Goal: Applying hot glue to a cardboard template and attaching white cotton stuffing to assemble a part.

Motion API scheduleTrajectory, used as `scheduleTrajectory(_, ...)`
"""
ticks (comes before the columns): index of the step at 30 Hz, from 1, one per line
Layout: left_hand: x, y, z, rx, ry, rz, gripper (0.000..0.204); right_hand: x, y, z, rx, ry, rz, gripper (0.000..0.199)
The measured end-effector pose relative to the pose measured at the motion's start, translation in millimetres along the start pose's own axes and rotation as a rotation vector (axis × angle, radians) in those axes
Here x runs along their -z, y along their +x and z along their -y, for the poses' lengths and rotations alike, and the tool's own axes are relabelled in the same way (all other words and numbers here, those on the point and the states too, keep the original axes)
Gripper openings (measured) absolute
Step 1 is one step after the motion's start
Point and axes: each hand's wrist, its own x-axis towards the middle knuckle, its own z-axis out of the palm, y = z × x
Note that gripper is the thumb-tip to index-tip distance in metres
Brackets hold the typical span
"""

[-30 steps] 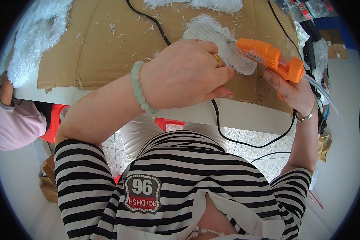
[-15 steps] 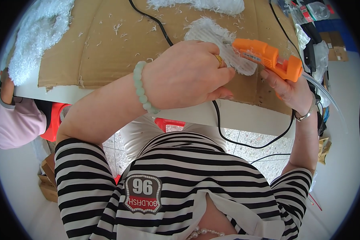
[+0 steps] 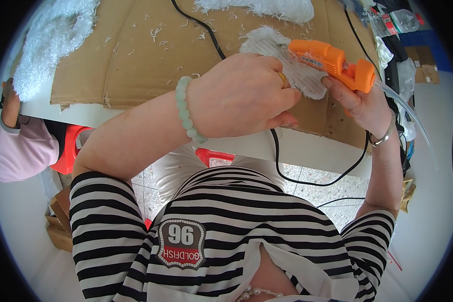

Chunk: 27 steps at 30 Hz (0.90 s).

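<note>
My right hand is wrapped round an orange hot glue gun, its thumb on the near side. The gun's metal tip points left, over a piece of white shaggy fabric whose flat, ribbed backing faces up. A clear glue stick trails from the gun's back end. My left hand lies closed at the near left edge of the fabric piece. Its fingers are curled, and it seems to grip that edge, though the fingertips are mostly hidden behind the hand.
Brown cardboard covers the white table, scattered with white fibre scraps. White shaggy material lies at left, and more fluffy fabric at the far edge. A black cord loops below the table edge. A person's pink sleeve shows at left.
The glue gun has moved slightly left and away from me along the fabric piece. My left hand stays at the fabric. The whole view has shifted a little.
</note>
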Motion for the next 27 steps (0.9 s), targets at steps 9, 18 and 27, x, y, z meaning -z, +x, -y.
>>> scheduleTrajectory(9, 3, -1, -1, 0.044, -0.057, 0.093, 0.033, 3, -1, 0, -0.050, 0.044, 0.063, 0.030)
scheduleTrajectory(18, 4, 0, -1, 0.040, -0.058, 0.099, 0.032, -7, 15, 2, 0.076, 0.054, -0.004, 0.029)
scheduleTrajectory(27, 4, -3, -2, 0.051, -0.033, 0.126, 0.032, -6, 20, 6, 0.119, 0.011, 0.028, 0.026)
